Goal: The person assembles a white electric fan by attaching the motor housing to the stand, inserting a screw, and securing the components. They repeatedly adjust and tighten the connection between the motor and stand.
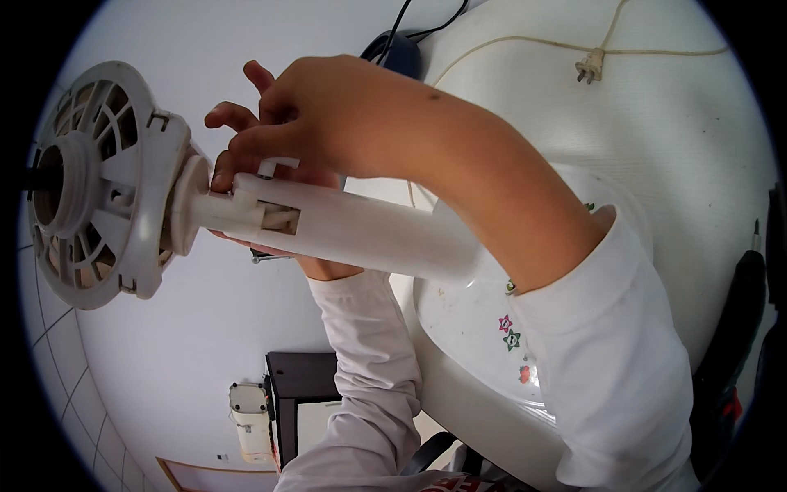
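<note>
A white electric fan lies across the view, its slotted motor housing (147, 197) at the left with a dark shaft and no blades or grille on it. Its neck and pole (369, 225) run right to a rounded white base (467, 328) with flower and star stickers. My right hand (307, 119) bends over the neck beside a small white knob (275, 166); one fingertip presses on the neck joint, other fingers are spread and curled. From below, my left hand (324, 269) holds the neck, its fingers mostly hidden behind it. An opening in the neck shows a white inner part (280, 218).
On the white table (680, 139) lie a beige cord and plug (589, 66). A dark blue object (400, 56) with black cable stands at the far edge. A black-handled tool (738, 312) is at the right. Near a wall, a dark cabinet (299, 377) stands beside a pale device (250, 418).
</note>
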`<state>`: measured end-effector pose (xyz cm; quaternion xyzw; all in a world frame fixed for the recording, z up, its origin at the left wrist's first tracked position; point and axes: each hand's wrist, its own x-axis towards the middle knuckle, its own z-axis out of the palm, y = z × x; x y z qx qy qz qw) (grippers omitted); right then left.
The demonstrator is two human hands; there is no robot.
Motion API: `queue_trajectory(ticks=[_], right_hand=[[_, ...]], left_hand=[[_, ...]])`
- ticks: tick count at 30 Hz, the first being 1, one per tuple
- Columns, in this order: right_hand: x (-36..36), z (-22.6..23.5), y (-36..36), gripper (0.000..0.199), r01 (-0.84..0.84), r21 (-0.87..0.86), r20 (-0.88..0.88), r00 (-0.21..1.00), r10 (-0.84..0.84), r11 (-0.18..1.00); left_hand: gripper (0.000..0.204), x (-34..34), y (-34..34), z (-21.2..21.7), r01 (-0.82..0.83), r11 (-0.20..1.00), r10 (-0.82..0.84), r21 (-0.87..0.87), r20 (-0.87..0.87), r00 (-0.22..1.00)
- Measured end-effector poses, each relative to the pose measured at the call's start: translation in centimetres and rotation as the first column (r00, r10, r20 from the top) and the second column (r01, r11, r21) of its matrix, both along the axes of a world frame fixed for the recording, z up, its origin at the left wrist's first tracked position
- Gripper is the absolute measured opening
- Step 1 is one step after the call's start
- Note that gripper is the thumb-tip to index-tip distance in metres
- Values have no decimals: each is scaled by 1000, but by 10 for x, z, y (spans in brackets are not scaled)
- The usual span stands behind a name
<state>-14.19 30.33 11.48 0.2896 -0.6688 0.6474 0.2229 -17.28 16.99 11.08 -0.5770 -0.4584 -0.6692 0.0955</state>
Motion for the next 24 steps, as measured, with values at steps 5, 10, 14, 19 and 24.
queue_trajectory(ticks=[5,10,14,19,24], right_hand=[[-4,3,6,38,-58,-22,101,993,60,998],[-7,-9,26,22,-453,-231,-9,886,464,861],[-4,-14,21,21,-489,-165,-67,872,485,857],[-6,-3,22,28,-235,53,73,970,231,971],[-2,-1,9,35,-123,141,42,992,119,982]], left_hand=[[31,-11,5,6,8,1000,-9,-9,-13,1000],[32,-17,17,15,33,999,-33,-4,-34,999],[32,-10,8,9,30,1000,-31,-8,-34,999],[33,-13,11,13,107,994,-109,-21,-79,991],[47,2,-8,-1,94,974,-159,205,328,931]])
